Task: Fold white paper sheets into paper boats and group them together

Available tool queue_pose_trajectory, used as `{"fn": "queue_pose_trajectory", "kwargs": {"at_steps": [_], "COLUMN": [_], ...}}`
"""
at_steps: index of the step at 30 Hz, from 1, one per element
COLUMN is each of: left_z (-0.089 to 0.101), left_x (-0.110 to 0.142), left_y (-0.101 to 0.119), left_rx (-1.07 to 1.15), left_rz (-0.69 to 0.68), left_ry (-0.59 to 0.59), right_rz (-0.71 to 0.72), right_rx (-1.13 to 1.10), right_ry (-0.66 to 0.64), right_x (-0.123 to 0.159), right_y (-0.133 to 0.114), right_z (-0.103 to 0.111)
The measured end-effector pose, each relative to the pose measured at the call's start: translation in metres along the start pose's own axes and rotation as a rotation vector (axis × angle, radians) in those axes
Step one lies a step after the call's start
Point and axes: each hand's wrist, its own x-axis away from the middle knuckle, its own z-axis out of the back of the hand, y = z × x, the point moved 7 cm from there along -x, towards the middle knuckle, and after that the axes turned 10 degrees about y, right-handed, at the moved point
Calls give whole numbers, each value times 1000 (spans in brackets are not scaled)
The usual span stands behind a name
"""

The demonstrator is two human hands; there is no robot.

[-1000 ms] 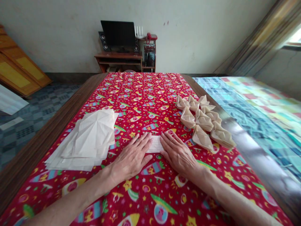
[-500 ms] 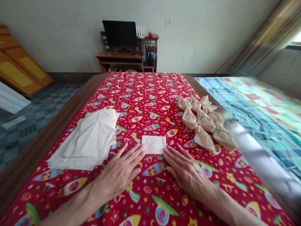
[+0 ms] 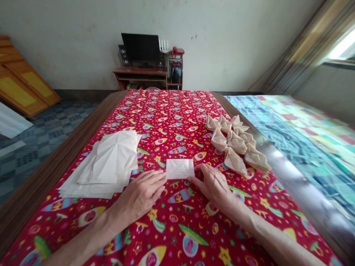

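Observation:
A small rectangle of creased white paper (image 3: 179, 169) lies flat on the red printed cloth (image 3: 177, 122), between my hands. My left hand (image 3: 141, 194) rests palm down, its fingertips at the paper's left edge. My right hand (image 3: 210, 184) has its fingers curled, and they touch the paper's right edge near the lower corner. Neither hand clearly grips it. To the left lies a stack of creased paper sheets (image 3: 111, 159). Several folded paper boats (image 3: 233, 144) stand grouped to the right, beyond my right hand.
The cloth covers a wooden table, whose brown edge (image 3: 69, 155) runs along the left. A colourful quilt (image 3: 291, 147) lies to the right. At the far wall stands a wooden desk (image 3: 140, 72) with a monitor, speakers and a telephone.
My hands have moved inward to the paper's sides, and my right fingers have curled. The paper and the stack have not visibly shifted. The view has tilted slightly upward.

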Motion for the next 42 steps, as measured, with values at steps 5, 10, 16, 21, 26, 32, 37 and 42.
{"fn": "queue_pose_trajectory", "kwargs": {"at_steps": [5, 10, 16, 21, 26, 32, 37, 42], "left_z": [-1, 14, 47, 23, -17, -28, -37, -39], "left_x": [2, -6, -26, -30, -20, -20, -24, -28], "left_y": [-1, -4, -2, 15, 22, 11, -4, -7], "left_rx": [30, 28, -44, -61, 88, 225, 231, 179], "left_rz": [10, 56, 64, -26, 1, 144, 306, 333], "left_ry": [32, 115, 245, 77, -27, 49, -40, -75], "right_rz": [-204, -95, 303, 484, 467, 325, 390, 564], "right_rx": [-38, -209, 16, 147, 112, -9, -3, 52], "right_ry": [-67, 56, 240, 80, -38, -63, -75, -82], "right_x": [1, -5, -12, 2, 9, 14, 25, 28], "right_y": [15, 4, -23, -33, -30, -16, -18, -33], "right_z": [-16, -2, 29, 1, -17, -6, 3, 4]}}
